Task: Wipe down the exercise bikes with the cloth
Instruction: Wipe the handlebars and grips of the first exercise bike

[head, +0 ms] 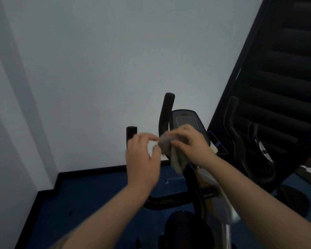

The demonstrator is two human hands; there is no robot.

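Beneath the right hand: grey cloth, bunched, fingers clamped on it, blurred, before the bike console. Left hand: fingers curled loosely beside the cloth, contact unclear. Bike base cut off.

R hand grips grey cloth just below bike console. L hand beside it, fingers loosely curled, w/ fingertips near cloth.

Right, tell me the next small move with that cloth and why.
Probably press the cloth onto the console screen and wipe. The right hand grips the bunched cloth just below the screen; the left hand is beside it, fingertips near the cloth.
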